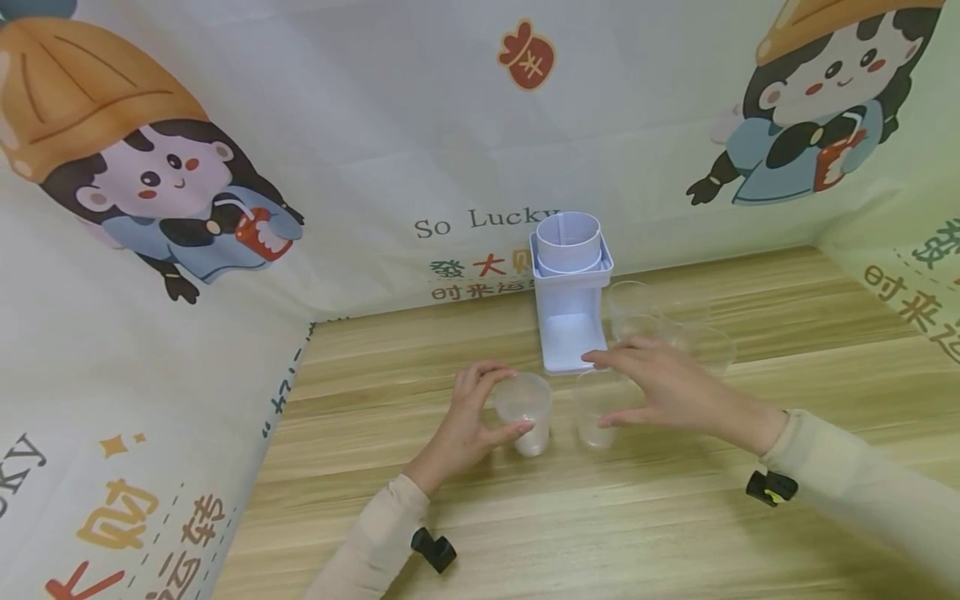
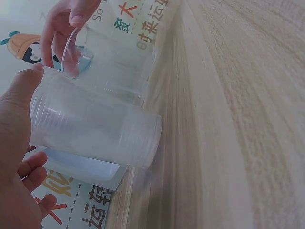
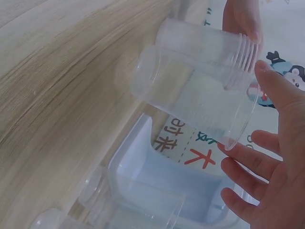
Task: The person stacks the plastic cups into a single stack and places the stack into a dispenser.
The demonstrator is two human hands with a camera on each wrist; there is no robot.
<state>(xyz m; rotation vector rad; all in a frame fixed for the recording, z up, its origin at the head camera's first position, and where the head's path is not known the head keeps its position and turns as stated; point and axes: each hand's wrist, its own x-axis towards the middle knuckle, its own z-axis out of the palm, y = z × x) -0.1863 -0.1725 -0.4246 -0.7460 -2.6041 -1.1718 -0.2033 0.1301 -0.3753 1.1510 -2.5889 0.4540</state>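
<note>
My left hand [image 1: 468, 421] grips a stack of nested clear plastic cups [image 1: 531, 412] near the rim, thumb on the near side and fingers on the far side. Several rims show along this stack in the right wrist view. Just to its right, my right hand [image 1: 663, 387] holds a single clear plastic cup [image 1: 596, 425] by its rim between thumb and fingers. Both stand upright side by side, mouths up, close to the tabletop. Whether their bases touch the wood I cannot tell. Behind them stands a pale plastic holder [image 1: 573, 329] with a round tube [image 1: 567, 242] on top.
Several more clear cups [image 1: 711, 348] stand to the holder's right, partly behind my right hand. The wood-grain table [image 1: 600, 525] meets printed cloth walls [image 1: 375, 150] at the back and sides. Black wrist cameras [image 1: 433, 550] sit on both sleeves.
</note>
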